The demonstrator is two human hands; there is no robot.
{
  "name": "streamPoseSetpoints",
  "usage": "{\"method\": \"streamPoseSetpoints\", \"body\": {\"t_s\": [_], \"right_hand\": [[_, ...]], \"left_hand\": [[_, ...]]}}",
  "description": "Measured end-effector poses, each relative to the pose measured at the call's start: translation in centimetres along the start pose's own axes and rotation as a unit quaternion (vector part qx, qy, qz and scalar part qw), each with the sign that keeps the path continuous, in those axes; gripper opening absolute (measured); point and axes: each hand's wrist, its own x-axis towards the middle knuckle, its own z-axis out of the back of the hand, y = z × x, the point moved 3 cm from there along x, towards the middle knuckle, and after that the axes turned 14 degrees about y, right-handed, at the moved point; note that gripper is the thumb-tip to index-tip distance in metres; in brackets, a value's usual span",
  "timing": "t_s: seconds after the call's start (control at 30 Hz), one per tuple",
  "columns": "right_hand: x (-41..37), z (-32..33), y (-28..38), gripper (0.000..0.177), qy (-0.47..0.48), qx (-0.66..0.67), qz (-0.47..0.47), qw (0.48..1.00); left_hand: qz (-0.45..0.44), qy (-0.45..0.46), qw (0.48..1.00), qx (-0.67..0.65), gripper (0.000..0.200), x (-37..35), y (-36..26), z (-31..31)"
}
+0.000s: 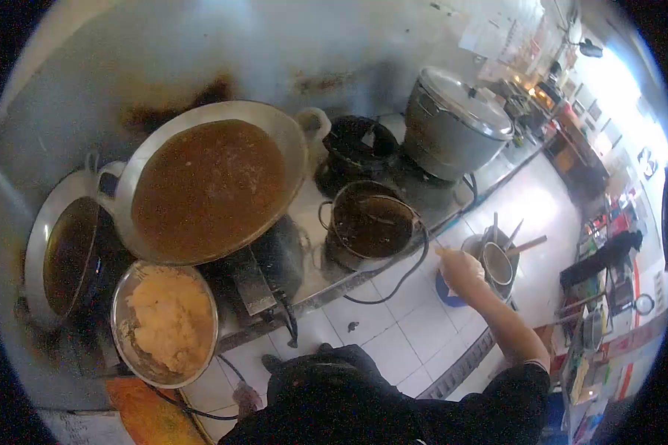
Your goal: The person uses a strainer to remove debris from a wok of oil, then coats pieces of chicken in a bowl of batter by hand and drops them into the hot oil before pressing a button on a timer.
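Note:
My right hand is stretched out to the right, over the tiled floor beside the stove. Its fingers are drawn together with a pale yellowish bit at their tips, too small to name. Right below the hand a blue container shows in part. Close to it is a pot with long-handled tools, among them a strainer. My left hand hangs low beside my body, small and mostly hidden. The nearest thing to it is a black hose. A metal bowl of pale orange dough-like mash stands further left.
A large wok of brown liquid sits on the stove, with a second wok at left. Beside them are a dark-filled pot, a black burner and a lidded steel pot. A hose loops over the stove's edge.

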Motion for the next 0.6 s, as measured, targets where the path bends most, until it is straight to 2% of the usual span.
{"method": "streamPoseSetpoints", "body": {"t_s": [0.03,0.13,0.17,0.2,0.23,0.27,0.33,0.37,0.4,0.43,0.47,0.5,0.57,0.6], "right_hand": [[0.6,-0.6,-1.1,0.027,0.009,0.000,0.025,1.000],[1.2,0.6,-2.0,0.026,-0.025,-0.101,0.198,0.975],[0.0,2.9,-1.5,0.029,-0.058,0.121,0.233,0.963],[-2.0,7.0,1.2,0.026,-0.070,0.126,0.187,0.972],[0.3,6.3,-0.3,0.028,-0.050,0.114,0.190,0.974],[-1.3,9.8,2.6,0.028,-0.085,0.156,0.204,0.963],[-1.5,15.3,7.7,0.025,-0.121,0.195,0.233,0.945],[0.0,17.1,9.9,0.022,-0.138,0.132,0.257,0.947],[1.6,18.9,12.0,0.022,-0.159,0.069,0.280,0.944],[3.2,20.9,15.0,0.024,-0.193,-0.053,0.303,0.932],[5.0,22.3,17.8,0.032,-0.191,-0.111,0.299,0.928],[6.6,23.8,20.7,0.033,-0.204,-0.171,0.318,0.910],[12.8,25.1,24.7,0.034,-0.168,-0.187,0.287,0.924],[15.7,25.4,26.5,0.034,-0.132,-0.207,0.266,0.932]], "left_hand": [[0.002,0.008,1.000,0.001,0.048,0.2,0.2,-0.1],[0.014,0.048,0.999,0.005,0.062,0.3,0.7,-1.9],[0.017,0.064,0.998,0.011,0.066,0.0,1.0,-2.7],[0.016,0.072,0.997,0.014,0.071,-0.6,1.0,-3.0],[-0.012,0.002,1.000,0.002,0.073,-1.4,1.2,-3.0],[0.012,0.058,0.998,-0.008,0.072,-2.1,1.6,-2.6],[0.044,0.047,0.996,-0.059,0.044,-0.3,4.3,-5.7],[0.055,0.040,0.995,-0.080,0.031,0.6,5.6,-6.3],[0.079,0.037,0.994,-0.071,0.038,0.5,5.8,-6.2],[0.102,0.032,0.992,-0.061,0.046,0.0,5.3,-5.5],[0.126,0.028,0.990,-0.052,0.055,-0.4,4.9,-4.9],[0.126,0.002,0.990,-0.061,0.047,0.5,5.6,-5.4],[0.116,-0.105,0.985,-0.078,0.033,1.6,7.2,-5.6],[0.095,-0.196,0.973,-0.074,0.027,0.9,7.8,-4.8]]}}
